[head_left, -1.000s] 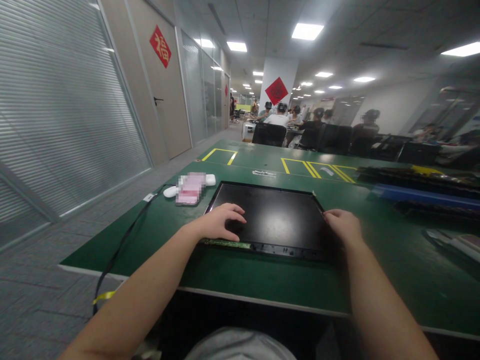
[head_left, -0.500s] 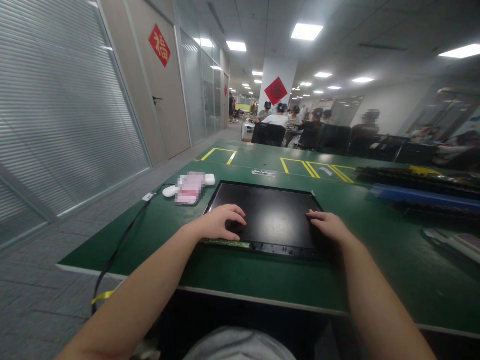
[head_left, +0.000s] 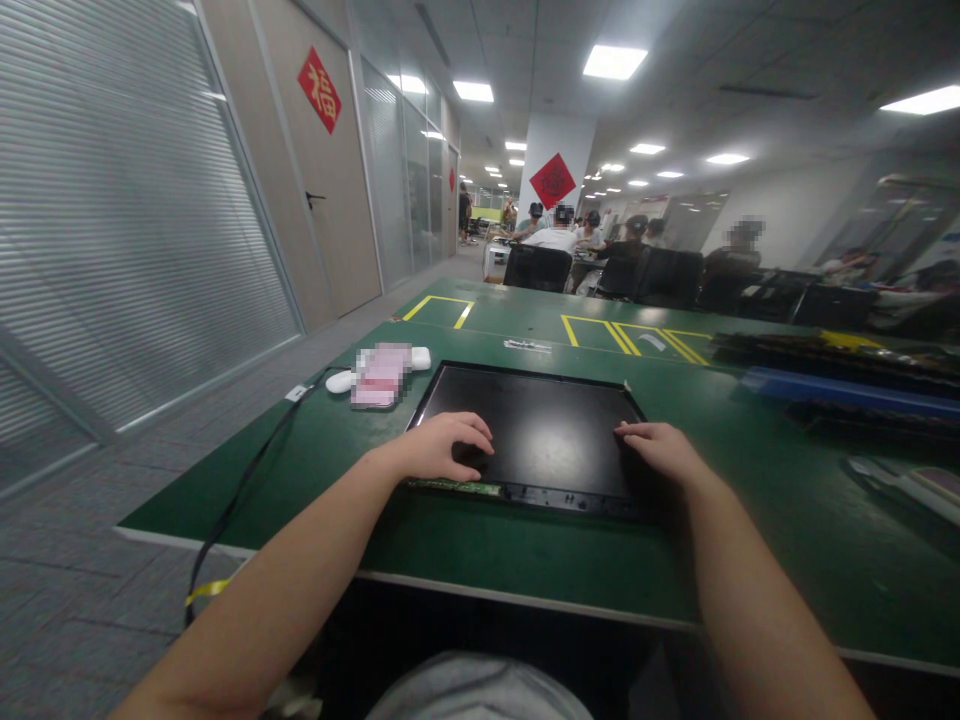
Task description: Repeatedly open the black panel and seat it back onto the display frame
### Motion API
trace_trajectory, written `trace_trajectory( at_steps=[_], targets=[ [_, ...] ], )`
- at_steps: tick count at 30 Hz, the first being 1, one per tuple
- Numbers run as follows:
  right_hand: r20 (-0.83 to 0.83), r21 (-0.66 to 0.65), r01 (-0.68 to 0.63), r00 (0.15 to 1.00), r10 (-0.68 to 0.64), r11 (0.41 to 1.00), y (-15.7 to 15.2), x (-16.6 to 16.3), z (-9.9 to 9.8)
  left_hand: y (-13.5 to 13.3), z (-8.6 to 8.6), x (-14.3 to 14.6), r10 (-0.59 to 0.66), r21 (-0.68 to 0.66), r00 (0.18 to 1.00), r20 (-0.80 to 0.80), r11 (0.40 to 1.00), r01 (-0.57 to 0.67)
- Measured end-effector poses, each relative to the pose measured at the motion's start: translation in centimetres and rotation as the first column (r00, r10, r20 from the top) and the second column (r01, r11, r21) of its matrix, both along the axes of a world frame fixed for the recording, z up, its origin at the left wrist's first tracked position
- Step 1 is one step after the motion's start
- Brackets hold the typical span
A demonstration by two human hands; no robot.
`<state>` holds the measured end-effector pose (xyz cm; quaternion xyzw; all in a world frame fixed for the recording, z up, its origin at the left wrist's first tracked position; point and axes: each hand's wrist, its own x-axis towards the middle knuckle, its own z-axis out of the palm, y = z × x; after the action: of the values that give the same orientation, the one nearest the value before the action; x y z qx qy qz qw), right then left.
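A black flat display panel [head_left: 540, 425] lies face up on the green table [head_left: 480, 545] in front of me. My left hand [head_left: 442, 447] rests on the panel's near left part, palm down, fingers spread and slightly curled. My right hand [head_left: 660, 450] lies on the panel's near right corner, fingers stretched out flat toward the left. Neither hand holds anything. A thin green circuit strip [head_left: 454, 487] runs along the panel's near edge under my left hand.
A pink phone [head_left: 379, 377] and a white object [head_left: 340, 382] lie at the table's left, with a black cable [head_left: 240, 490] running off the edge. Black and blue trays [head_left: 832, 385] fill the right side. Yellow tape outlines [head_left: 630, 337] mark the far table. Several seated people work beyond.
My right hand has slid left from the panel's right edge onto its near right corner. The left hand has stayed in place.
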<state>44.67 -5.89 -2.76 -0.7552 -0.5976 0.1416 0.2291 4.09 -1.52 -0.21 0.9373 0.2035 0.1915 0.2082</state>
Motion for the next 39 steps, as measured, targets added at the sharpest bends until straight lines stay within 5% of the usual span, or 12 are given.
trace_trajectory(
  at_steps=[10,15,17,20,25,33,39],
  targets=[
    [0.016,0.013,-0.013,1.0,0.013,1.0,0.0,0.0,-0.1,0.0,0.0,0.1,-0.013,0.006,1.0,-0.016,1.0,0.013],
    [0.05,0.082,0.05,0.997,-0.054,0.995,-0.1,0.0,0.0,1.0,-0.2,-0.5,0.169,0.061,0.986,0.001,0.984,-0.169],
    [0.08,0.108,0.115,0.989,-0.124,0.987,-0.1,0.3,0.1,1.6,-0.5,-1.1,0.341,0.12,0.94,0.011,0.933,-0.339],
    [0.153,0.106,0.221,0.96,-0.236,0.97,0.0,0.9,0.1,2.6,-1.1,-2.1,0.616,0.194,0.787,-0.025,0.776,-0.601],
    [0.202,-0.017,0.333,0.925,-0.323,0.943,0.4,2.1,-0.7,3.6,-1.5,-3.1,0.781,0.242,0.587,-0.211,0.624,-0.743],
    [0.139,0.001,0.277,0.951,-0.275,0.961,0.8,2.8,-2.1,3.7,-1.8,-2.9,0.787,0.261,0.564,-0.25,0.616,-0.743],
    [0.047,-0.021,0.252,0.967,-0.251,0.968,0.7,3.1,-2.1,4.0,-1.7,-2.8,0.746,0.255,0.602,-0.285,0.664,-0.703]
  ],
)
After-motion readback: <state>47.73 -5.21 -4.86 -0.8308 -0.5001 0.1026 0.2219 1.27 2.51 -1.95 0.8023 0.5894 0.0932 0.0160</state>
